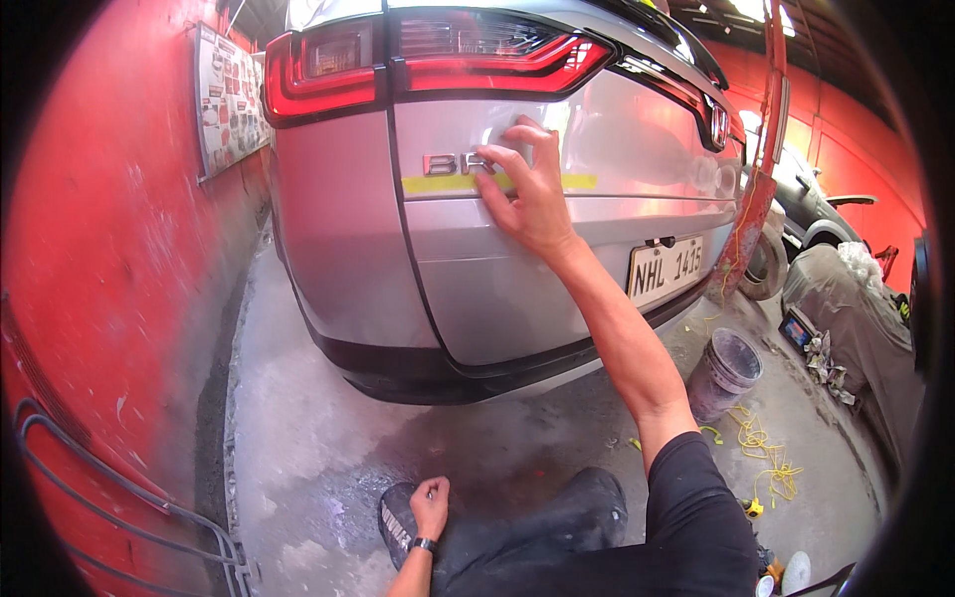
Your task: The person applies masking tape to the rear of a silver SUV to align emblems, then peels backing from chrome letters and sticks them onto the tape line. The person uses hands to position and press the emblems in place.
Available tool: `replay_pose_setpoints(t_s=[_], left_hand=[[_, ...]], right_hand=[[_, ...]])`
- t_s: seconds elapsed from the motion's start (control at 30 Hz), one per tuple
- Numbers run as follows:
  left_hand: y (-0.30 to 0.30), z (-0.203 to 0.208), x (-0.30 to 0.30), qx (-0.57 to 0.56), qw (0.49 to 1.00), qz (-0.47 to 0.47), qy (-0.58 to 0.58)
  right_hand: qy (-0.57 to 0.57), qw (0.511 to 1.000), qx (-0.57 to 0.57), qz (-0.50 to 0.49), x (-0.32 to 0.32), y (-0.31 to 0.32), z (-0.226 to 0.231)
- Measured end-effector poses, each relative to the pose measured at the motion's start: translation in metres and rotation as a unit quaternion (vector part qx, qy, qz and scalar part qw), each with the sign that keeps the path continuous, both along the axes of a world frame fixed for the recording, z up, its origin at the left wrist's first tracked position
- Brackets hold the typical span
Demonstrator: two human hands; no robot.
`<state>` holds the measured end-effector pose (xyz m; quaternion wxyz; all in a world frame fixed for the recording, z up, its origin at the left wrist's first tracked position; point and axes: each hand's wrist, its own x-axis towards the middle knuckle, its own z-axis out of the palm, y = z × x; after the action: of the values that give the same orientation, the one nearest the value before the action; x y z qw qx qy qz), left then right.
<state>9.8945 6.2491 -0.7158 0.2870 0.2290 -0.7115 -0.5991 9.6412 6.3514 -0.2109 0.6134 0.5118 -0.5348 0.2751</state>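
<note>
The silver tailgate [497,274] of a car stands in front of me, below a red tail light [487,75]. My right hand [532,199] reaches up to it, thumb and forefinger closed at a chrome badge letter, other fingers raised. Another chrome letter [438,166] sits just to the left. Yellow-green masking tape [582,182] runs level beneath the letters, partly covered by my hand. Down by my knee, my left hand [430,505] has its fingers curled together; what they hold, if anything, is too small to make out. A dark band circles that wrist.
A red wall [99,199] with a poster board [231,99] rises on the left, hoses [119,478] low along it. To the right are a grey bucket [724,373], tangled yellow cord [761,448], a red post [748,229], a tyre [766,264] and a grey cover [846,318].
</note>
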Motion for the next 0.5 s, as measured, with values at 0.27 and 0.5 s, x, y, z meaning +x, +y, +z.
replay_pose_setpoints(t_s=[0.27, 0.5], left_hand=[[0.002, 0.11, -0.008, -0.023, 0.992, -0.021, 0.121], [-0.012, 0.362, -0.103, -0.13, 0.921, -0.025, 0.366]], right_hand=[[-0.019, 1.0, -0.001, 0.001, 0.003, 0.004, -0.002], [-0.007, 0.999, -0.021, -0.036, 0.0, 0.002, -0.007]])
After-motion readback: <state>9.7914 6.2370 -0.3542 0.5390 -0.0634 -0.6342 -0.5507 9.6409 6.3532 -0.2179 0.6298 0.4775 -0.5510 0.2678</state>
